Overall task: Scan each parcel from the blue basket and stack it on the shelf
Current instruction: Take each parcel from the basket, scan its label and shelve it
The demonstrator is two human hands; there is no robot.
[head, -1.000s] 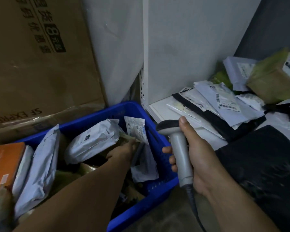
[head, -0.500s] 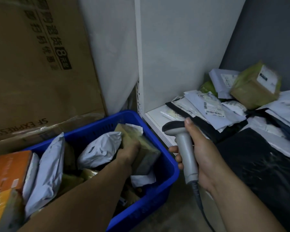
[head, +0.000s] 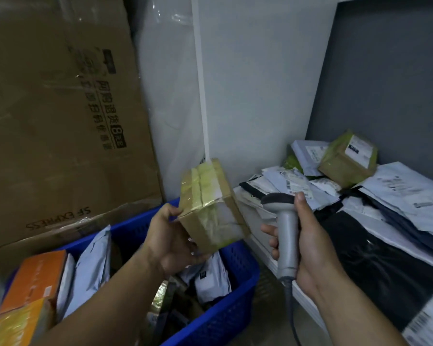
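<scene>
Head view, ordered by size. A large brown cardboard carton printed "SF EXPRESS" fills the 10 o'clock sector. A white panel stands at 12 o'clock and a grey wall at 2 o'clock. The white shelf, running from 3 to 5 o'clock, bears a heap of parcels: a black bag, pale mailers with barcode labels, and a taped box on top at the back. The blue basket sits on the floor at 7 o'clock, just beside the shelf edge, and holds grey-white mailers and an orange box.

The brown parcel, a small carton bound in yellowish tape, is held tilted above the basket's far right corner, near centre. The left hand grips it from its 8 o'clock side, thumb on the near corner and fingers curled underneath. The right hand, at the parcel's 3 o'clock, is wrapped round the handle of a grey scanner, whose dark head faces the parcel without touching it.
</scene>
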